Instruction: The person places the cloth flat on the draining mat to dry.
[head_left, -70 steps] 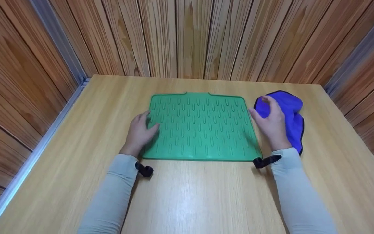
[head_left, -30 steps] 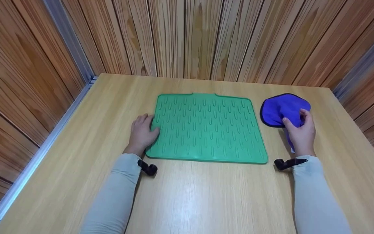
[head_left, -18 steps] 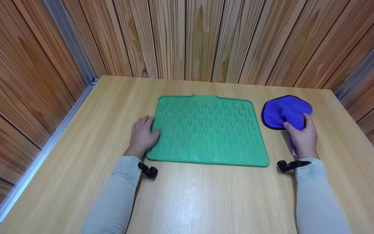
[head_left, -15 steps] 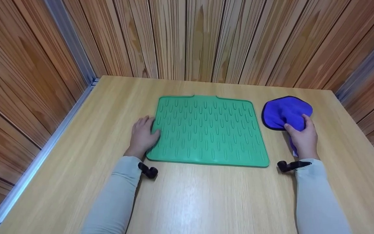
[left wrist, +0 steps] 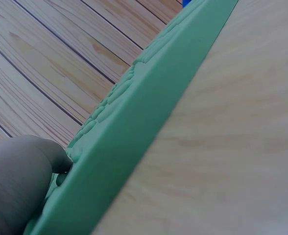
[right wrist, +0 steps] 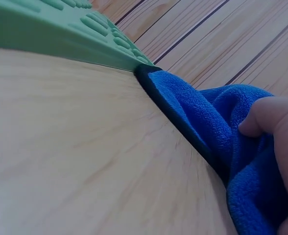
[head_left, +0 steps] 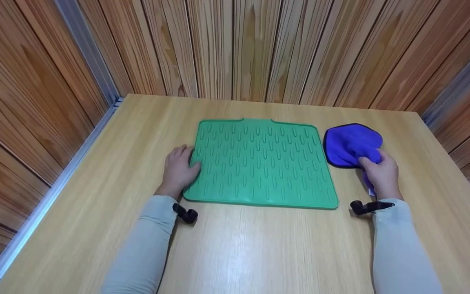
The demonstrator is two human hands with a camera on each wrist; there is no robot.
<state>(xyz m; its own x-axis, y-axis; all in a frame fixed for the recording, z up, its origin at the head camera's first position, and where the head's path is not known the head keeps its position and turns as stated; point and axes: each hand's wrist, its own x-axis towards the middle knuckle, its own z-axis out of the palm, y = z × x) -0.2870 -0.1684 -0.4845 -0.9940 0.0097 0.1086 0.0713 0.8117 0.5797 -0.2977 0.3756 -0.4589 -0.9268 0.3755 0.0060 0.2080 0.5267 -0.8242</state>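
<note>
A green ribbed mat (head_left: 259,163) with a raised rim lies flat on the table. My left hand (head_left: 179,169) rests at its left edge, thumb over the rim and fingers along the side; the left wrist view shows the thumb (left wrist: 31,161) touching the mat's top. To the right of the mat, my right hand (head_left: 383,173) grips a bunched blue cloth (head_left: 351,143) with black edging. Its thumb (right wrist: 261,117) presses into the folds in the right wrist view, and most of the other fingers are hidden. The cloth's left edge lies close beside the mat's right edge.
The wooden table (head_left: 235,253) carries the mat and cloth. Wood-panelled walls (head_left: 243,49) stand behind it and at both sides, with a metal strip (head_left: 27,232) along the left edge. Black straps with small knobs (head_left: 188,215) are on both wrists.
My right hand moved from above the mat's right edge onto the cloth, then gathered it and drew it slightly toward the mat. My left hand settled onto the mat's left edge.
</note>
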